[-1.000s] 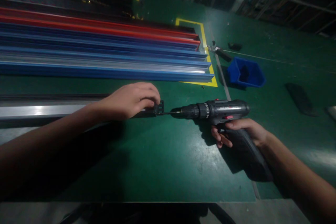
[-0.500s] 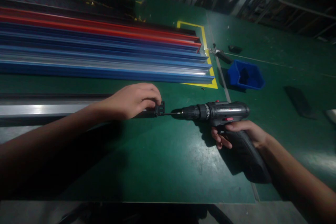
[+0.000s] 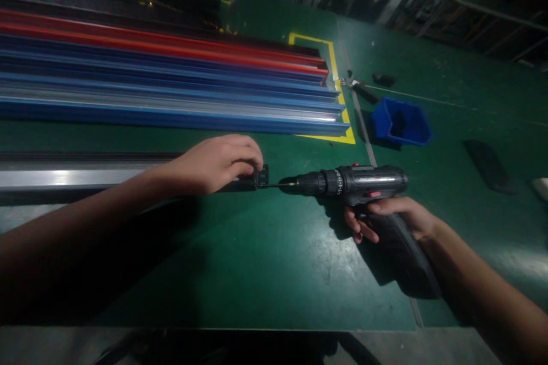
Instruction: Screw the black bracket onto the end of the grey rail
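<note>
My right hand [image 3: 394, 217] is wrapped round the grip of a black cordless drill [image 3: 355, 181], which points left. Its long thin bit [image 3: 276, 185] reaches a black slotted end piece [image 3: 264, 175] at the end of a long metal profile [image 3: 85, 178]. Over that profile end lies my left hand [image 3: 222, 162], with the fingers curled down and gripping it beside the end piece. The fingertips' far side is hidden. Whether the bit sits in a screw head is too small to tell.
Behind my hands lie several long blue profiles [image 3: 214, 108] and a red profile [image 3: 192, 40], their ends inside yellow tape [image 3: 331, 138]. Further right are a blue bin [image 3: 402, 121], a black-handled tool [image 3: 362, 91] and a dark flat object [image 3: 490, 165] on the green tabletop [image 3: 274, 274].
</note>
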The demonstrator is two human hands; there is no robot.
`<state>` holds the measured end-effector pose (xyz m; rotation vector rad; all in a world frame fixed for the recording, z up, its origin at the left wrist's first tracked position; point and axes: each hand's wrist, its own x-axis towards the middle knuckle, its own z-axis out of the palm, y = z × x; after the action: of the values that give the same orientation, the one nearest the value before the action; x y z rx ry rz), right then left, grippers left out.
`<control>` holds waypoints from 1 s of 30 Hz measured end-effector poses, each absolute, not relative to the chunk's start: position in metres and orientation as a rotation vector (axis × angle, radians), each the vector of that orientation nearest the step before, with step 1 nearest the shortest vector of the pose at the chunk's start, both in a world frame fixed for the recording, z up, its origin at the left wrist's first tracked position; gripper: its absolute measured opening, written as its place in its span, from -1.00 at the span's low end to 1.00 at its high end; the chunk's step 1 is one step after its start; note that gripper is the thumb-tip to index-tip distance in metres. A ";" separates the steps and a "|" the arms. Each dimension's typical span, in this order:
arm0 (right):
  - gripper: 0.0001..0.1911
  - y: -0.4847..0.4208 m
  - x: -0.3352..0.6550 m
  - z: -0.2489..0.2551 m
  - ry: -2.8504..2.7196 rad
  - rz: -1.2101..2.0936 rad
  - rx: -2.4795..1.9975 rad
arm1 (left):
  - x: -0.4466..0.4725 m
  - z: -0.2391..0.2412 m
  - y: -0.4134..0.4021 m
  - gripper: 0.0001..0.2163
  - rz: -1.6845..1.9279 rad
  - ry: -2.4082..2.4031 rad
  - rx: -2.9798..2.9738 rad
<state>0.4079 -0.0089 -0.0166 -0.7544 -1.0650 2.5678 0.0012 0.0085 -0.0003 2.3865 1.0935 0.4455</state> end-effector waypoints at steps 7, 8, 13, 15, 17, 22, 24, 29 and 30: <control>-0.65 -0.009 0.407 -0.015 -1.045 2.577 -0.746 | 0.001 0.000 0.008 -0.79 0.455 1.097 2.377; -0.65 -0.009 0.407 -0.015 -1.037 2.583 -0.737 | 0.001 0.001 0.008 -0.79 0.455 1.094 2.375; -0.64 -0.009 0.407 -0.016 -1.011 2.591 -0.700 | 0.001 0.002 0.007 -0.79 0.457 1.095 2.376; -0.63 -0.009 0.407 -0.016 -0.999 2.591 -0.703 | 0.002 0.002 0.007 -0.78 0.454 1.104 2.374; -0.63 -0.010 0.407 -0.016 -0.994 2.594 -0.711 | 0.003 0.002 0.007 -0.78 0.452 1.110 2.367; -0.64 -0.009 0.407 -0.015 -0.983 2.606 -0.697 | 0.003 0.003 0.007 -0.77 0.450 1.113 2.357; -0.63 -0.009 0.407 -0.015 -0.973 2.609 -0.694 | 0.003 0.003 0.007 -0.77 0.454 1.106 2.364; -0.63 -0.008 0.410 -0.017 -0.966 2.613 -0.701 | 0.003 0.001 0.008 -0.78 0.448 1.099 2.379; -0.63 -0.008 0.410 -0.018 -0.971 2.612 -0.698 | 0.002 0.001 0.008 -0.78 0.450 1.095 2.381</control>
<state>0.4103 -0.0081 -0.0179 -0.6976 -0.9706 2.6117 0.0024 0.0078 0.0014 2.3815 1.0955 0.4501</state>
